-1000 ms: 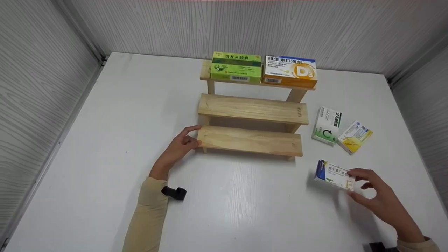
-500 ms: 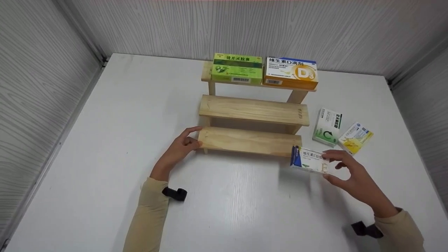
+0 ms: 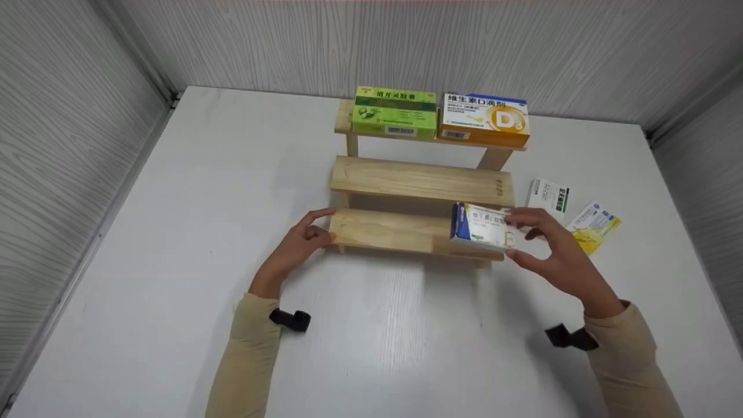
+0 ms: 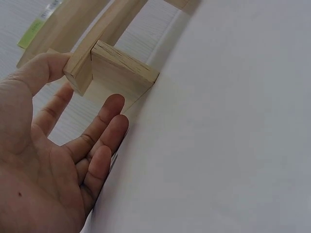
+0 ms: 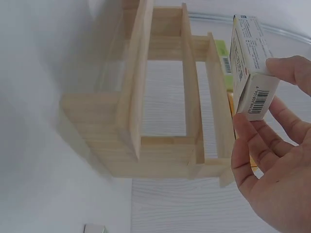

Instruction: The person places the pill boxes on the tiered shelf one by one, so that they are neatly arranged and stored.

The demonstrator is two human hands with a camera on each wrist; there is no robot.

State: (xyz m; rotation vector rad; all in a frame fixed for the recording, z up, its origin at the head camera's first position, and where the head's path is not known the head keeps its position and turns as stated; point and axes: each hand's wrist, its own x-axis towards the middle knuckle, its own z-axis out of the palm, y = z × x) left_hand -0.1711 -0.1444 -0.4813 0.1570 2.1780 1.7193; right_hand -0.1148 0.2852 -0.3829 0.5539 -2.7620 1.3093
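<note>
White-and-blue box (image 3: 484,226), printed with a large letter E, is over the right end of the lowest step (image 3: 380,229) of a three-step wooden rack (image 3: 421,177). The rack stands on a white worktop (image 3: 360,348), which has grey walls (image 3: 261,46) with wood grain pattern at the back and on both sides. On the top step (image 3: 343,119) a green box (image 3: 395,113) and an orange-and-white box (image 3: 484,119) lie side by side. To the right of the rack, a white-and-green box (image 3: 548,196), partly hidden, and a white-and-yellow box (image 3: 595,223) lie on the worktop. The right hand (image 3: 560,252) is partly open and grasps the white-and-blue box at its right end, between thumb and fingers. The left hand (image 3: 296,247) pinches the left end of the lowest step with thumb and index finger; its other fingers, seen from the left wrist, are loosely bent and free of the wood.
</note>
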